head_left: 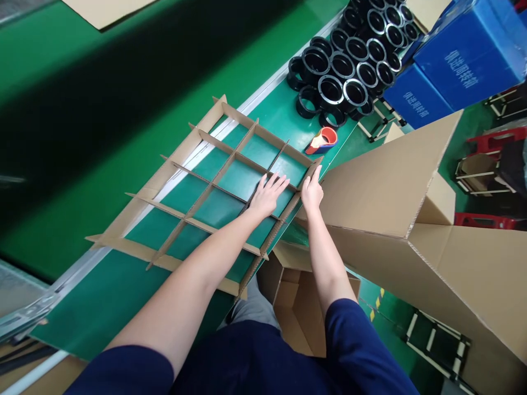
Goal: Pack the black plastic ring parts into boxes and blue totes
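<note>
A cardboard divider grid [214,184] of crossed, slotted strips stands on the green table, partly over its pale metal rail. My left hand [267,193] lies on the strips near the grid's right end, fingers spread, touching the crossing there. At the right corner my right hand [313,189] is closed on the outer strip, its fingers pointing up along the cardboard. Part of that strip is hidden behind the hand. Just beyond the corner sits an orange and blue tape roll [322,141], apart from both hands.
Black rings with silvery rims [342,65] are piled at the table's far end. Large open cardboard boxes [379,181] stand to the right and below the edge. Blue boxes [469,55] are stacked at the upper right. A dark green conveyor belt [123,109] runs along the left.
</note>
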The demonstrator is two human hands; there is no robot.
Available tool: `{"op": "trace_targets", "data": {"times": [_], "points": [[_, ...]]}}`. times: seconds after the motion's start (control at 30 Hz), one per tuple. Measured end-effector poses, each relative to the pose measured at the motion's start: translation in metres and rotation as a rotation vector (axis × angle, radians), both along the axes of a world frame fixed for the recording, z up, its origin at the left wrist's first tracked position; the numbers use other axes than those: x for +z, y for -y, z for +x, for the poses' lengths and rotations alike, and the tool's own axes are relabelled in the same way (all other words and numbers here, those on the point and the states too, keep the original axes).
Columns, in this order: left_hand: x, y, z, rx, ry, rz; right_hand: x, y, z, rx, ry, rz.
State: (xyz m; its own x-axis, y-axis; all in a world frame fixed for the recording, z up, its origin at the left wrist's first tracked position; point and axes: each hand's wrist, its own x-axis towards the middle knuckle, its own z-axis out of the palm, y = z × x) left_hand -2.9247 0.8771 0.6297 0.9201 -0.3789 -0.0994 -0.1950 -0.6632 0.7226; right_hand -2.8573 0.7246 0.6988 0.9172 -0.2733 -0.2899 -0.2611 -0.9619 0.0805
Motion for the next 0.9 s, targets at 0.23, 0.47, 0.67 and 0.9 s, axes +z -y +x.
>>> {"op": "trace_targets", "data": {"times": [0.23,0.47,0.67,0.9], "points": [[0.0,0.001,0.0,0.014,-0.017,-0.046,-0.004,0.002,0.009,0.027,-0.019,-0.022],[-0.004,0.003,-0.001,0.033,0.0,-0.098,-0.008,0.004,0.013,0.017,-0.044,0.042],[-0.005,0.004,-0.001,0.049,-0.006,-0.127,-0.013,0.016,0.008,-0.047,0.028,0.239],[-0.01,0.004,-0.002,0.085,0.021,-0.189,-0.027,0.002,0.009,-0.089,0.068,0.244]]}}
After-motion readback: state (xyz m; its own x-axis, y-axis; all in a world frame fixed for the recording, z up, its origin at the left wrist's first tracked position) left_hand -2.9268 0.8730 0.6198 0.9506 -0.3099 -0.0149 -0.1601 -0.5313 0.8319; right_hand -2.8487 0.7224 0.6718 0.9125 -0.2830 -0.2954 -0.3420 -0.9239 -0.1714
